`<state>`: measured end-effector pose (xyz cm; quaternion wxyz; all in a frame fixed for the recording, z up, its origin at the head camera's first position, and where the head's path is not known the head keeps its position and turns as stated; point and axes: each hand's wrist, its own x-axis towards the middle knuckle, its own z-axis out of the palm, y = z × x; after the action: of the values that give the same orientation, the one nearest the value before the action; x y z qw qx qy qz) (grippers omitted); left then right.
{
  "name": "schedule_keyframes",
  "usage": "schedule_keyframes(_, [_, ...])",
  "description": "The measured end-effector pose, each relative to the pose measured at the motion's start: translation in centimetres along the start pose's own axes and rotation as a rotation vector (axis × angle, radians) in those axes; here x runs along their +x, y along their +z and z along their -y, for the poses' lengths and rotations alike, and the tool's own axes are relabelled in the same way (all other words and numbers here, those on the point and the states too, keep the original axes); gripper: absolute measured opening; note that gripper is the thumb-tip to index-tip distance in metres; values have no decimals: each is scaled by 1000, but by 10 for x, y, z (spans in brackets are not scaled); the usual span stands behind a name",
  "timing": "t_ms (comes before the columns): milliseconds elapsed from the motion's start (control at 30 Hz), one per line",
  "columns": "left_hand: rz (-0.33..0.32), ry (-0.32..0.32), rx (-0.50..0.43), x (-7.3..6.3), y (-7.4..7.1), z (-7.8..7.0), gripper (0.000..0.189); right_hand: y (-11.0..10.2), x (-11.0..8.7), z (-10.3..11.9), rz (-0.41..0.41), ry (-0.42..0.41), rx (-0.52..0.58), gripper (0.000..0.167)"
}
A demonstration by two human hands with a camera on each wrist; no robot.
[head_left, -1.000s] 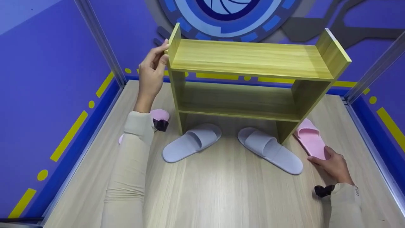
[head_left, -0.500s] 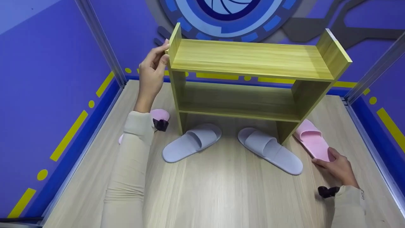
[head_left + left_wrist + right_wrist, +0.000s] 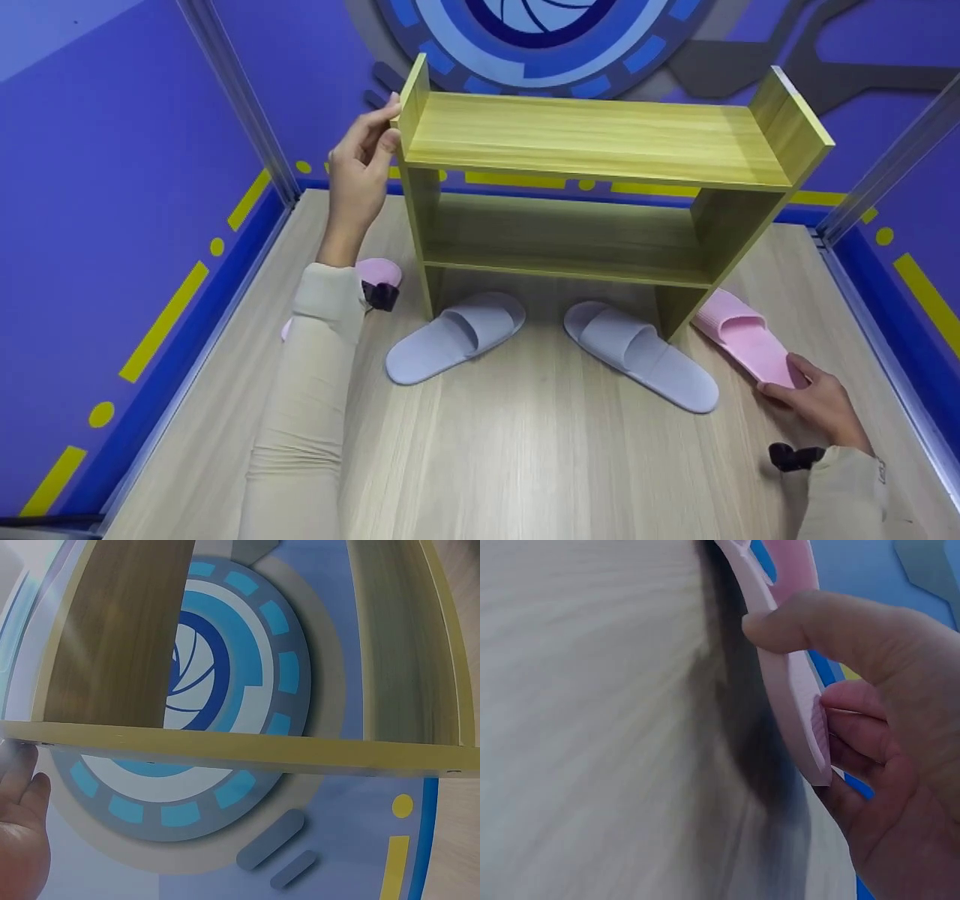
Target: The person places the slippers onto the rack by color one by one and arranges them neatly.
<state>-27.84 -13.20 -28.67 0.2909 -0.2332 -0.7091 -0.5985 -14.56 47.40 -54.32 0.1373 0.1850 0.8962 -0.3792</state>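
A yellow wooden shelf stands upright in the middle. My left hand rests its fingertips and thumb against the outer face of the left side panel. At the right, my right hand pinches the heel end of a pink slipper. In the right wrist view the thumb lies along one edge of the pink slipper, the fingers at the opposite edge. Its toe end lies beside the shelf's right leg. Another pink slipper is mostly hidden behind the left forearm.
Two grey slippers, the left one and the right one, lie splayed at the foot of the shelf, toes under it. Blue patterned walls with metal corner posts enclose the wood-grain surface.
The right hand has moved right and toward me, drawing the heel of the pink slipper along and turning it more slantwise. The left hand and the shelf stay put.
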Motion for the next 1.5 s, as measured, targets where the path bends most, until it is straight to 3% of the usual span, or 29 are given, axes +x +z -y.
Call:
schedule_keyframes(467, [-4,-13,-2,-1,0,-2,32,-19,-15,-6,94,42,60,111])
schedule_keyframes(633, [-9,-23,6,0,0,-2,32,-24,-20,-8,94,14,8,105])
schedule_keyframes(867, [-3,-26,7,0,1,-1,32,-31,-26,-9,108,62,-27,109])
schedule_keyframes(1133, [6,-19,11,0,2,-1,32,-43,-35,-12,109,-18,-61,104])
schedule_keyframes(1500, [-7,-21,1,0,0,1,32,-67,-42,-11,83,-24,-146,109])
